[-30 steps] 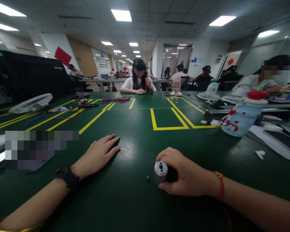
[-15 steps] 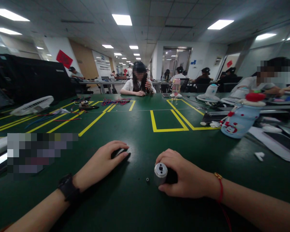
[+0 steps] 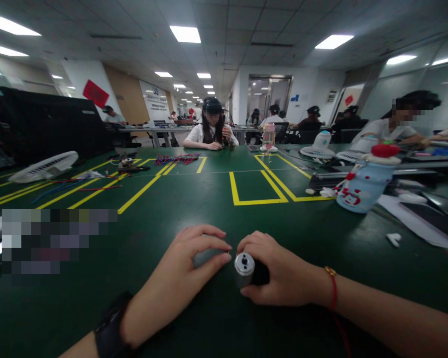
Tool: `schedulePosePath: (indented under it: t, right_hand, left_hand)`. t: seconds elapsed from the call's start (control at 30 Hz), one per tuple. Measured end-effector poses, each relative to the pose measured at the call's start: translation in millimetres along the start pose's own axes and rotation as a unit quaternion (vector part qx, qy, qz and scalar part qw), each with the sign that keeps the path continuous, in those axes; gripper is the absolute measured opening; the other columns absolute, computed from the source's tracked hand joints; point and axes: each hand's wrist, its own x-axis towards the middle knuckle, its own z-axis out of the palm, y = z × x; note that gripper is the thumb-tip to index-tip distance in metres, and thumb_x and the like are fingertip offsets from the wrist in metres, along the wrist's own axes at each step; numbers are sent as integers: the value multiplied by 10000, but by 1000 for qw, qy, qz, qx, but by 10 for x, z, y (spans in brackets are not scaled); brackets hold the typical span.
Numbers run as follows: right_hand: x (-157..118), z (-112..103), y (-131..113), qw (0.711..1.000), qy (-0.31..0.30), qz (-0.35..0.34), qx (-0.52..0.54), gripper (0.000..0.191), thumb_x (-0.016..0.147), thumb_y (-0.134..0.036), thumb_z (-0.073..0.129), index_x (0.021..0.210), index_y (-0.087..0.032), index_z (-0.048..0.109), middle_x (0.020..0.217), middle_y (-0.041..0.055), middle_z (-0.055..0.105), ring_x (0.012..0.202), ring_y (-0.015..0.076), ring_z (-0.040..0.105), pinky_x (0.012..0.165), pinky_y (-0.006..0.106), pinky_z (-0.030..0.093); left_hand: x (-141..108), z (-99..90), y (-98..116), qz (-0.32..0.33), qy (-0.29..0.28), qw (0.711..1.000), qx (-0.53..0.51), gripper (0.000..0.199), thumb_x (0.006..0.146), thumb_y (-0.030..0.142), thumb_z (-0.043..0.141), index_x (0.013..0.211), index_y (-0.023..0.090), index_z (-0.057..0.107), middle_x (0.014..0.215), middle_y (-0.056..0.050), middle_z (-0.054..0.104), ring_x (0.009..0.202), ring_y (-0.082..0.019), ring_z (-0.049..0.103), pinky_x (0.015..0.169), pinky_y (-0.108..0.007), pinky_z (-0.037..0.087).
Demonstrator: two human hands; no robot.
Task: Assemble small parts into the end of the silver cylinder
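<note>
A silver metal cylinder (image 3: 244, 268), shaped like a small motor, stands upright on the green table. Its round top face has a dark centre and small dark holes. My right hand (image 3: 274, 271) wraps round its right side, thumb in front and fingers behind. Just left of the cylinder, my left hand (image 3: 197, 261) has its thumb and index fingertips brought together in a pinch. A tiny speck shows between those tips, too small to name. The left fingertips are close to the cylinder but apart from it.
A blue bottle (image 3: 366, 184) with a red top stands right, near earbuds (image 3: 393, 239) and a phone (image 3: 433, 219) on paper. White fans (image 3: 45, 166) lie at both sides. Wires (image 3: 177, 158) lie far left of centre. A co-worker (image 3: 211, 124) sits opposite; another person is at right.
My left hand has moved right, up to the cylinder, and its fingertips have closed. A tiny metal part left of the cylinder no longer shows on the table. My right hand keeps its grip.
</note>
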Motion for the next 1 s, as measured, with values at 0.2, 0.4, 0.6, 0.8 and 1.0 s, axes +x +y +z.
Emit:
schedulePosePath:
  t: [0.2,0.4,0.6,0.8,1.0]
  right_hand:
    - [1,11,11,1000,4,-8,-5,359,706,-288,724,1018,-203,569,991,36,584,929,227,499,848,376,383]
    - [7,9,2,1000,0,-8,-11,357,705,-298,729,1009,-201,570,1015,48,589,944,237,498,864,392,379]
    - [-9,-2,-16,1000,3,12,-8,373,696,-325,744,999,-195,571,1027,55,590,925,236,497,840,385,389]
    - [1,-25,-15,1000,-3,17,1,382,695,-340,764,994,-197,574,1029,50,586,926,229,498,842,383,388]
    - [15,-44,-24,1000,-11,19,15,367,703,-311,766,996,-198,577,1035,44,585,933,223,495,852,383,388]
  left_hand:
    - [77,19,240,61,14,995,74,231,870,204,651,962,409,703,1119,56,652,1080,-235,575,1086,-622,183]
    - [60,75,247,51,-12,996,67,258,894,213,616,1037,419,679,1150,55,647,1103,-226,574,1093,-597,212]
    - [40,-96,13,4,-1,1000,7,277,950,330,529,1219,344,593,1258,-1,607,1165,-212,561,1026,-398,433]
    - [103,-383,-803,-71,22,981,179,432,945,506,443,1287,274,567,1334,-48,578,1224,-254,544,1065,-414,418]
    - [133,-513,-1443,-138,24,959,247,657,892,592,418,1360,147,539,1420,-173,501,1292,-385,469,1063,-561,364]
